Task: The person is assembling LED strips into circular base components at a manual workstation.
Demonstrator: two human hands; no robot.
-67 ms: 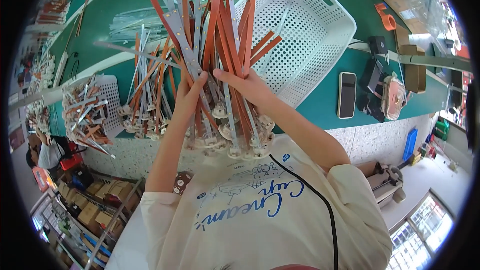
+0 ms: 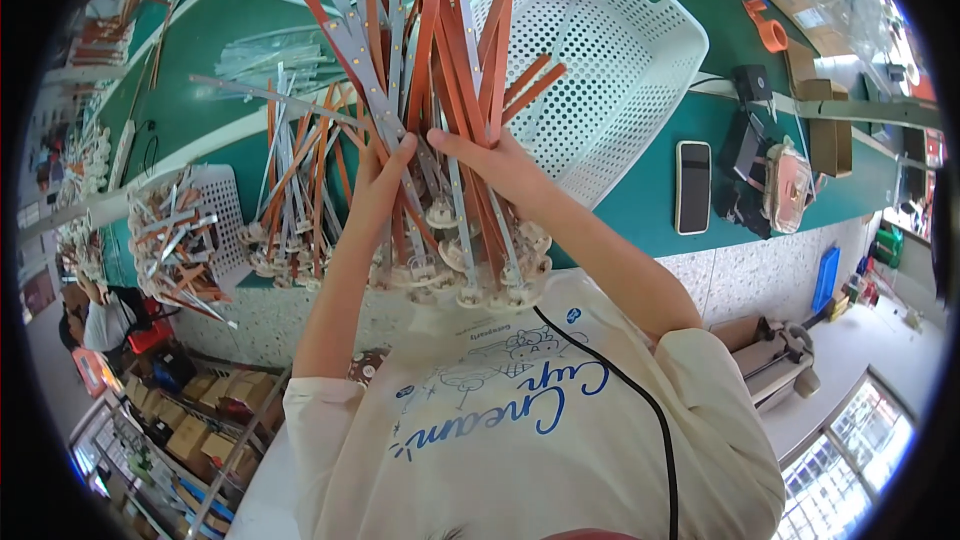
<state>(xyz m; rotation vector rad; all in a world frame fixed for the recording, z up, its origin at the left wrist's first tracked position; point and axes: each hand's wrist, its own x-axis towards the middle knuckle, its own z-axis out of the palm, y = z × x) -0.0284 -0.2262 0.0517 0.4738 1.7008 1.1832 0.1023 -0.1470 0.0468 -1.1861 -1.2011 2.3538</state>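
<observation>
A thick bundle of LED light strips (image 2: 437, 60), orange-brown and white-silver with small yellow dots, fans out upward in front of my chest. White round end pieces (image 2: 480, 285) hang at its lower end, near the table's front edge. My left hand (image 2: 378, 190) is closed round the bundle's left side, and my right hand (image 2: 500, 168) is closed round its right side. Both thumbs lie on top, pointing toward each other. The other fingers are mostly hidden behind the strips. A second heap of similar strips (image 2: 300, 180) lies left of my left hand.
Behind the bundle on the green table (image 2: 640, 215) stands a white perforated basket (image 2: 665, 55). A phone (image 2: 693, 188), black adapter (image 2: 752, 83) and orange tape dispenser (image 2: 768, 32) lie to the right. At left is a smaller basket (image 2: 226, 210) beside more strips. A person (image 2: 108, 320) is at far left.
The view has shifted very slightly. Both hands keep the same grip on the bundle of LED strips.
</observation>
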